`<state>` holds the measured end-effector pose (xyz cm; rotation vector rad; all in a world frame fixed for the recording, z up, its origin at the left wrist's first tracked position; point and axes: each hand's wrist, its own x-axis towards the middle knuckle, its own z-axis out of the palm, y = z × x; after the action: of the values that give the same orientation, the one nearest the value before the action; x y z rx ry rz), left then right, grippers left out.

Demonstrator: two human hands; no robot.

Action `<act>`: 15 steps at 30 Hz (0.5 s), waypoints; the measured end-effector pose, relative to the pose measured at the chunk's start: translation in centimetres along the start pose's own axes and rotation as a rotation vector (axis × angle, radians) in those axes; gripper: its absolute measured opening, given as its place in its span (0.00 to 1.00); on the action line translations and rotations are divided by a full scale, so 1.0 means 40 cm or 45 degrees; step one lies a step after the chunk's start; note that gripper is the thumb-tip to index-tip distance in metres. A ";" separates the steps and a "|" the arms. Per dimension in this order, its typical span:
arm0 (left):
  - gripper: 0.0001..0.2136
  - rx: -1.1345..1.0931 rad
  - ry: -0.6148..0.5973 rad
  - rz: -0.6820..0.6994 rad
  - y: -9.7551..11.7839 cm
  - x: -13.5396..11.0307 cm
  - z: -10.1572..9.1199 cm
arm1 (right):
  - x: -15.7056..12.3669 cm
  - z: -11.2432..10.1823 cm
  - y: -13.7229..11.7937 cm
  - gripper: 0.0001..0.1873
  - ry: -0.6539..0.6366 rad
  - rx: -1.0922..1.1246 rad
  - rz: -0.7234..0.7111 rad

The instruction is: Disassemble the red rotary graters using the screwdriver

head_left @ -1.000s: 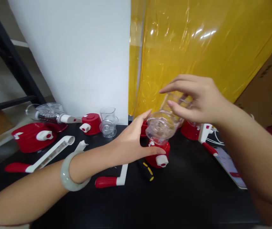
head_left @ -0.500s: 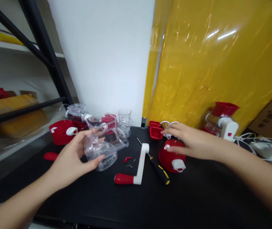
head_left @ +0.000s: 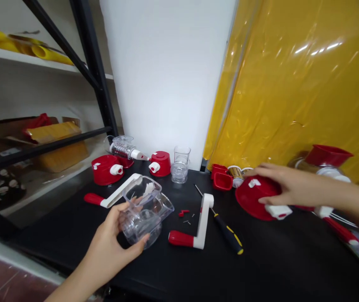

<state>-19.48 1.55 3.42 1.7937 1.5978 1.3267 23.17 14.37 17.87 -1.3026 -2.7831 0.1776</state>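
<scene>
My left hand (head_left: 116, 239) grips a clear plastic grater housing (head_left: 144, 209), tilted above the black table, with the thumb at its near side and the fingers round the left. At the right, my right hand (head_left: 275, 184) is closed over a red grater base (head_left: 258, 197) with a white knob; its far fingers are partly hidden. Between the hands lie a white crank handle (head_left: 203, 222) with a red grip and a screwdriver (head_left: 228, 235). Near the crank are a small red piece (head_left: 183, 213) and several tiny metal pins (head_left: 187, 222).
Another crank handle (head_left: 121, 191) lies behind the left hand. Farther back are red bases (head_left: 106, 170), a clear housing (head_left: 180, 165), red trays (head_left: 222, 181) and a grater drum (head_left: 236, 175). An assembled grater (head_left: 327, 157) stands right. A black metal frame (head_left: 94, 54) rises left.
My right hand has closed on the red base, which has shifted right and tilted relative to the screwdriver. My left hand has lowered the clear housing towards me. The view has turned left.
</scene>
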 end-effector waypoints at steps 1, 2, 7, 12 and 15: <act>0.27 0.005 0.000 -0.004 -0.002 -0.006 -0.001 | 0.017 -0.043 -0.008 0.32 0.059 -0.012 -0.079; 0.27 0.007 0.007 -0.008 -0.004 -0.011 0.000 | 0.040 -0.087 -0.023 0.35 0.126 -0.016 -0.147; 0.29 -0.037 0.103 -0.017 -0.008 -0.030 0.023 | 0.258 -0.288 -0.191 0.42 0.348 -0.111 -0.446; 0.30 -0.089 0.219 -0.059 -0.004 -0.039 0.042 | 0.551 -0.320 -0.384 0.41 0.121 -0.092 -0.519; 0.31 -0.121 0.248 -0.073 -0.016 -0.043 0.046 | 0.701 -0.256 -0.429 0.47 -0.152 -0.058 -0.421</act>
<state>-18.12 0.68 1.41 1.5930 1.6413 1.5629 -6.75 25.81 30.51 -0.8449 -3.0672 0.1796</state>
